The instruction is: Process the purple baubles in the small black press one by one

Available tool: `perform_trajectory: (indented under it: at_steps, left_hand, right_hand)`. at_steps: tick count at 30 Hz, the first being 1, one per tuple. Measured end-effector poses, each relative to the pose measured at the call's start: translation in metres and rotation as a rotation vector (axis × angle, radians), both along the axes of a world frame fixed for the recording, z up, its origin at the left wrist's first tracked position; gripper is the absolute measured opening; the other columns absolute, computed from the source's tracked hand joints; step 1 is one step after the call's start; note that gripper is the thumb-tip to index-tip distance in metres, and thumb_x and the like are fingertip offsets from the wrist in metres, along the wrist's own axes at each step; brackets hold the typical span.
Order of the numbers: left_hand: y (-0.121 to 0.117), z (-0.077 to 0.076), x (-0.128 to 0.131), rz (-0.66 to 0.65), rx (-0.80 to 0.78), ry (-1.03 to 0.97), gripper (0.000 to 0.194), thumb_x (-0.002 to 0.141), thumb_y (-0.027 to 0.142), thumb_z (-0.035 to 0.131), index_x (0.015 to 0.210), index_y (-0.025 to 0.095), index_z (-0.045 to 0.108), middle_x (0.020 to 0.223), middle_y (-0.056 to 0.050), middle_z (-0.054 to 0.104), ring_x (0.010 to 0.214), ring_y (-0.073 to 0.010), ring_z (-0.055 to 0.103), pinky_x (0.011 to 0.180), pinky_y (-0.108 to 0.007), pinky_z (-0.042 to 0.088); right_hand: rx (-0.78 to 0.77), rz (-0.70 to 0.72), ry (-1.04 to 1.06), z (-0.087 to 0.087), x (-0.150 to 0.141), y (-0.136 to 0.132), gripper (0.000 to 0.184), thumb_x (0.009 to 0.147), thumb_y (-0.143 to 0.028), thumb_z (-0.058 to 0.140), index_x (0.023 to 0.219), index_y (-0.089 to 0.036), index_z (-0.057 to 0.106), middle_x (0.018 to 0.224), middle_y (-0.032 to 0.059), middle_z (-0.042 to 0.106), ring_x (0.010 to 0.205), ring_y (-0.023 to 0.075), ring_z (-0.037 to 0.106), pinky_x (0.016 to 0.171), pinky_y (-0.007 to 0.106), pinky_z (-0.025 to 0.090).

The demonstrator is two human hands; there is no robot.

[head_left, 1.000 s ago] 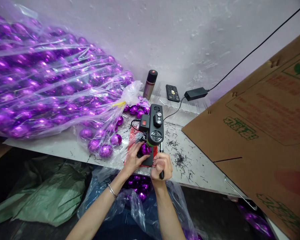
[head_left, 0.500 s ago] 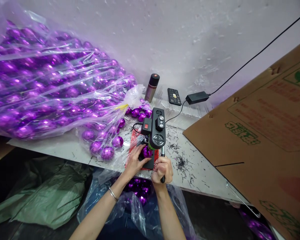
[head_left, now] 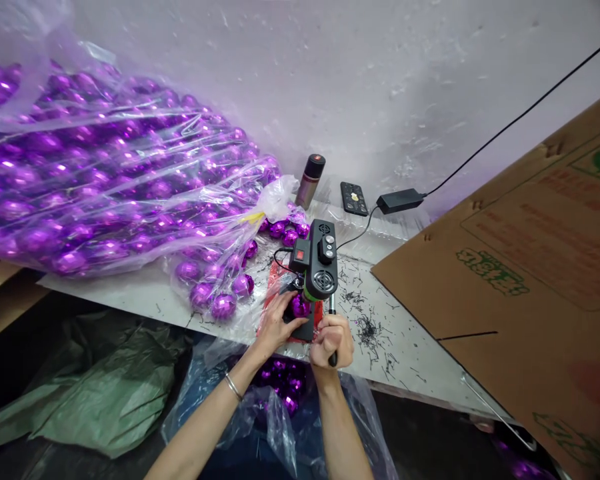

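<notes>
A small black bench drill (head_left: 316,264) with a red switch stands on a red mat at the front edge of the white table (head_left: 135,293). My left hand (head_left: 276,321) holds a shiny purple ball (head_left: 299,306) steady under the drill head. My right hand (head_left: 332,339) is closed round the drill's black lever handle, just right of the ball. A silver bangle sits on my left wrist.
A big clear bag of purple balls (head_left: 95,180) fills the table's left. Below the edge hangs another bag with balls (head_left: 280,387). A large cardboard sheet (head_left: 525,267) leans at the right. A spray can (head_left: 310,181), a remote (head_left: 354,198) and a power adapter (head_left: 399,201) sit by the wall. Dark shavings (head_left: 367,327) litter the table.
The view has drifted a little, so everything sits slightly lower and to the right. Both hands keep the same hold on the ball and the lever.
</notes>
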State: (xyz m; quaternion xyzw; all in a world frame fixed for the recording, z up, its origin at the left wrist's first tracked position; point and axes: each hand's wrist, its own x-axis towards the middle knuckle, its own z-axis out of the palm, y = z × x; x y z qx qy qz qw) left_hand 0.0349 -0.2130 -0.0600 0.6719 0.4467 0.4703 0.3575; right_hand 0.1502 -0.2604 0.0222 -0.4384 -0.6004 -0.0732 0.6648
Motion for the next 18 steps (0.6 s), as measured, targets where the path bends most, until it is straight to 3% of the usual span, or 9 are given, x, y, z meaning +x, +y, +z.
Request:
perform_trajectory:
  at_steps: [6, 9, 13, 15, 18]
  left_hand:
    - [-0.008, -0.004, -0.005, -0.002, 0.036, 0.040, 0.059, 0.088, 0.041, 0.076, 0.141, 0.023, 0.057, 0.140, -0.016, 0.066, 0.134, -0.0339, 0.061, 0.115, -0.056, 0.047]
    - [-0.036, -0.011, -0.011, -0.075, 0.162, 0.155, 0.055, 0.096, 0.038, 0.066, 0.147, 0.024, 0.051, 0.146, -0.017, 0.062, 0.140, -0.0328, 0.056, 0.120, -0.058, 0.041]
    - [-0.068, -0.012, -0.024, -0.199, 0.291, 0.259, 0.085, 0.092, 0.055, 0.067, 0.161, 0.019, 0.032, 0.160, -0.023, 0.046, 0.150, -0.0375, 0.044, 0.122, -0.060, 0.037]
    - [-0.064, -0.004, -0.034, -0.095, 0.256, 0.250, 0.077, 0.099, 0.054, 0.056, 0.161, 0.018, 0.031, 0.160, -0.022, 0.046, 0.150, -0.0352, 0.044, 0.121, -0.056, 0.040]
    - [-0.033, 0.017, -0.054, 0.291, 0.143, 0.287, 0.050, 0.107, 0.038, 0.037, 0.149, 0.015, 0.049, 0.148, -0.019, 0.059, 0.140, -0.0317, 0.054, 0.118, -0.054, 0.043]
  right_hand:
    - [-0.143, 0.032, 0.106, 0.064, -0.003, -0.001, 0.037, 0.100, -0.013, 0.046, 0.064, -0.021, 0.046, 0.062, -0.0035, 0.050, 0.060, 0.0112, 0.053, 0.059, 0.028, 0.039]
    - [-0.151, 0.042, 0.102, 0.068, -0.004, -0.002, 0.036, 0.100, -0.012, 0.045, 0.065, -0.021, 0.046, 0.063, -0.0034, 0.050, 0.062, 0.0108, 0.053, 0.061, 0.028, 0.040]
    - [-0.143, 0.035, 0.058, 0.055, -0.004, -0.005, 0.035, 0.100, -0.011, 0.044, 0.067, -0.021, 0.047, 0.067, -0.0020, 0.052, 0.064, 0.0113, 0.054, 0.062, 0.028, 0.042]
    - [-0.130, 0.028, 0.042, 0.050, -0.004, -0.006, 0.035, 0.100, -0.011, 0.043, 0.067, -0.022, 0.047, 0.067, -0.0017, 0.053, 0.065, 0.0117, 0.054, 0.061, 0.029, 0.041]
    - [-0.111, 0.032, 0.027, 0.047, -0.004, -0.006, 0.034, 0.100, -0.011, 0.043, 0.068, -0.022, 0.047, 0.067, -0.0012, 0.053, 0.065, 0.0124, 0.055, 0.060, 0.029, 0.040]
